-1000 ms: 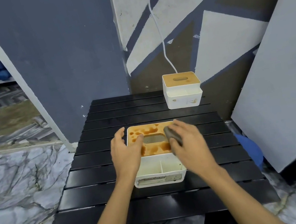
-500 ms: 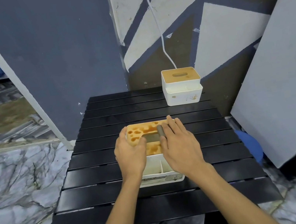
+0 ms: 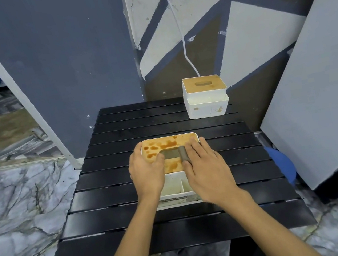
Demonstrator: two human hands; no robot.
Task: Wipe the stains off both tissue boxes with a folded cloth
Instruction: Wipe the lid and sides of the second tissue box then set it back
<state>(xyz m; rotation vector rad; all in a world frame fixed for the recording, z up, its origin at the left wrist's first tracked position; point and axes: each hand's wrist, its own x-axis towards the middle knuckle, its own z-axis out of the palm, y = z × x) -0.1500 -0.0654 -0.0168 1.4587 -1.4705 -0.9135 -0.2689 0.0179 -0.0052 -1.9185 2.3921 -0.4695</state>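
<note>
Slid leftward, the folded cloth (image 3: pixel 182 153) lies on the stained lid of the near tissue box (image 3: pixel 166 143), pressed by the flat-fingered right hand (image 3: pixel 206 172). The left hand (image 3: pixel 146 171) grips that box's left edge. The far tissue box (image 3: pixel 205 97) stands behind it, rightward.

- Near tissue box (image 3: pixel 170 143): left of the lid lies under the left hand (image 3: pixel 146 173), which grips that side; right of the lid and the right front compartment lie under the right hand (image 3: pixel 208 172).
- Cloth (image 3: pixel 182 153): only a grey folded edge shows, by the right hand's fingers.
- Label (image 3: pixel 175 199), between the wrists: print too small to read.
- Far tissue box (image 3: pixel 205 96), beyond the right hand: front marks too small to make out.
- Cable (image 3: pixel 178 26) above it: cut off by the top edge, lower end behind that box.
- Blue object (image 3: pixel 280 161), right of the right hand: partly behind a leaning panel (image 3: pixel 313 94), kind unclear.
</note>
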